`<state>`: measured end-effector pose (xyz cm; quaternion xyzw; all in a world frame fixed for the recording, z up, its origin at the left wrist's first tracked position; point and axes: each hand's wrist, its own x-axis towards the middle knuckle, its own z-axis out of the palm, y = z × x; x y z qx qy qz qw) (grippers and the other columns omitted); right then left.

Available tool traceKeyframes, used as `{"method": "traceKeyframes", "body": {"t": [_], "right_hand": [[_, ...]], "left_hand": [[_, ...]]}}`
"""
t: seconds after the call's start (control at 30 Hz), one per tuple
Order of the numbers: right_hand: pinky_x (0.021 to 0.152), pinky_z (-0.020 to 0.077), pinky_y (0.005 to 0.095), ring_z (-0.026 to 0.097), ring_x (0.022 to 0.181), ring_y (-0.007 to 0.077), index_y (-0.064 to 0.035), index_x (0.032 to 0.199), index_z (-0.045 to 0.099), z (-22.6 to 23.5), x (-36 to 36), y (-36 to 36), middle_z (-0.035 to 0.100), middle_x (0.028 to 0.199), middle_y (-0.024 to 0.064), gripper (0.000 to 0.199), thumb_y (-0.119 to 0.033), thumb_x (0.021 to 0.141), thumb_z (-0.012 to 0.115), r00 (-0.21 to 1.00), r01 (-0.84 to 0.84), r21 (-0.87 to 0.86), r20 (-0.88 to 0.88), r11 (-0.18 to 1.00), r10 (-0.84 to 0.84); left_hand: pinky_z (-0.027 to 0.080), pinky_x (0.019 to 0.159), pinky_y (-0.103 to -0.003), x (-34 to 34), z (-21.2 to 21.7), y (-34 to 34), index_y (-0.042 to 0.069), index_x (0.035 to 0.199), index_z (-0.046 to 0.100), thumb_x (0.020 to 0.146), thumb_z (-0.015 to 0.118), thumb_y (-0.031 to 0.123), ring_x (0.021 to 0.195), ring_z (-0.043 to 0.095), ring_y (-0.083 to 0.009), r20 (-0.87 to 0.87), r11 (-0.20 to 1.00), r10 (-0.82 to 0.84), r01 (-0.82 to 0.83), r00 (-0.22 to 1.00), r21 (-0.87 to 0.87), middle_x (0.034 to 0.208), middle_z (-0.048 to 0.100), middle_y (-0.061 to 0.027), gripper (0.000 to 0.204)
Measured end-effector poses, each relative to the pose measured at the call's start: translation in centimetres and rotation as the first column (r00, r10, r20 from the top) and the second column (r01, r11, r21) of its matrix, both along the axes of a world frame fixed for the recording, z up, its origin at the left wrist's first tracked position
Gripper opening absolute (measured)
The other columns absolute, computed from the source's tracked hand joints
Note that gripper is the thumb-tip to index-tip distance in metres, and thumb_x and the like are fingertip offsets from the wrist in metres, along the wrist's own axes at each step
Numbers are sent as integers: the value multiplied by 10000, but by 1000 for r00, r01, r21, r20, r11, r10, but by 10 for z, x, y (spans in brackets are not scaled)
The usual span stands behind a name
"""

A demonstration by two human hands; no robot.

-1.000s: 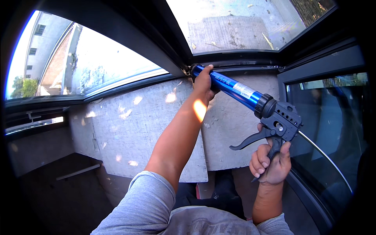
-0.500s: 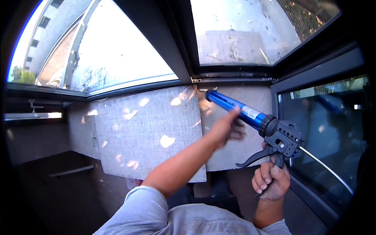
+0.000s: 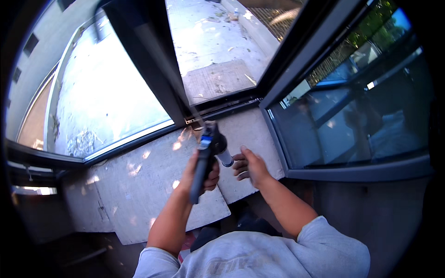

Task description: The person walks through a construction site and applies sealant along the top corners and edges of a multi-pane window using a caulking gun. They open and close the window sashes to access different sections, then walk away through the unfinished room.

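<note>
My left hand (image 3: 187, 173) is wrapped round a caulking gun (image 3: 212, 139) with a black frame and a blue barrel. The gun is turned so its thin rod rises blurred toward the window post, while the barrel, mostly hidden behind the black frame, points down and back toward me. Just right of the barrel's end, my right hand (image 3: 252, 167) is open, fingers apart and holding nothing. Whether its fingertips touch the barrel I cannot tell. Beneath the gun lies a grey, worn board (image 3: 153, 190) dotted with sun patches.
A dark window frame (image 3: 222, 110) runs along the far side, with a thick post (image 3: 150, 51) left of the middle. To the right stands an open glazed sash (image 3: 343, 134) with a dark frame. Pale concrete ground (image 3: 111, 88) shows outside.
The caulking gun has passed from my right hand to my left and swung round, its rod now pointing away. My right hand has let go and opened. The view has turned rightward.
</note>
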<state>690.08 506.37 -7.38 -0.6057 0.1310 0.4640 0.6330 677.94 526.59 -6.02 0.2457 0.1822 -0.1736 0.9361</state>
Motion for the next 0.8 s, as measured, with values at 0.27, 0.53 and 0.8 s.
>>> {"method": "traceKeyframes", "body": {"t": [0.27, 0.53, 0.8], "right_hand": [[878, 583, 435, 659, 899, 241, -129, 1056, 555, -122, -64, 85, 632, 991, 53, 397, -480, 924, 684, 554, 720, 167, -723, 673, -413], [822, 577, 420, 646, 860, 241, -102, 1081, 542, -156, 30, 95, 609, 933, 83, 423, -443, 890, 704, 857, 479, 257, -346, 840, -382], [962, 528, 470, 627, 980, 280, -73, 1214, 464, -208, 171, 85, 571, 1034, 137, 501, -375, 880, 682, 879, 476, 348, -217, 808, -425]], "left_hand": [[393, 536, -311, -111, -12, 12, 18, 945, 565, 567, 725, 883, 576, 518, -189, 203, 999, 34, -39, 979, 20, 728, 530, -60, 957], [418, 1163, -499, -117, -62, -8, 5, 1436, 515, 734, 579, -69, 1332, 587, -316, -18, 809, 188, -144, 982, 570, 1351, 641, -154, 709], [508, 1030, -445, 20, -192, -51, 13, 1305, 588, 940, 676, 109, 1144, 664, -265, 119, 689, 329, -325, 937, 648, 1154, 699, -123, 388]]}}
